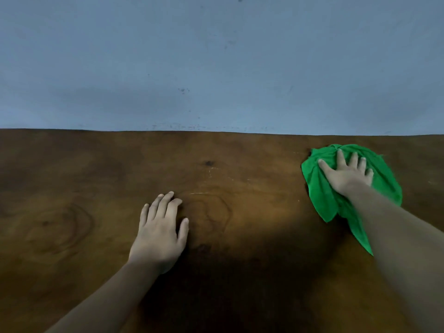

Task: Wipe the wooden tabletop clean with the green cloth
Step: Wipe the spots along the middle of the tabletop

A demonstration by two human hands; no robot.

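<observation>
A bright green cloth (322,188) lies crumpled on the brown wooden tabletop (72,179), at the far right near the back edge. My right hand (347,175) presses flat on top of the cloth with its fingers spread, and a tail of the cloth trails back under my forearm. My left hand (161,231) rests palm down on the bare wood near the middle, holding nothing, fingers slightly apart. Faint pale scratches and a dark knot mark the wood between the two hands.
A blue-grey wall (216,68) rises directly behind the table's back edge, with a few small dark marks on it. A shadow darkens the wood near the front centre.
</observation>
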